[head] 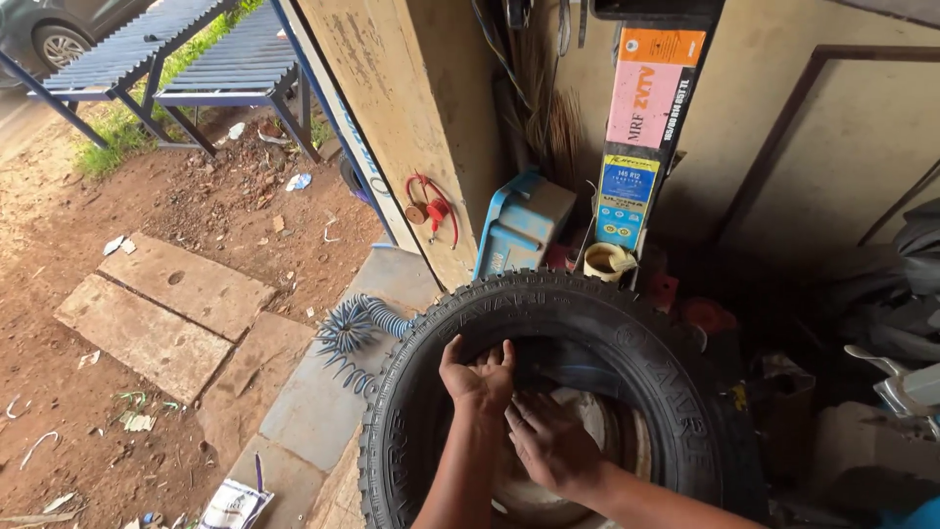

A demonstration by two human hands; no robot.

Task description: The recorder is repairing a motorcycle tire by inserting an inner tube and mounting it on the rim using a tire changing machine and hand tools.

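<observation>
A large black tyre with a chunky tread stands upright in front of me, low in the head view. Both my arms reach into its opening. My left hand curls its fingers over the inner bead at the upper left of the opening. My right hand lies just below it, fingers spread and pressed into the inside of the tyre. A pale metal rim shows behind my right hand. A dark inner tube seems to sit inside the tyre, partly hidden.
A blue coiled air hose lies left of the tyre on a stone slab. A wooden board leans behind, with a blue metal case and a small cream tub beside it. Red dirt ground, flat slabs and blue benches lie to the left.
</observation>
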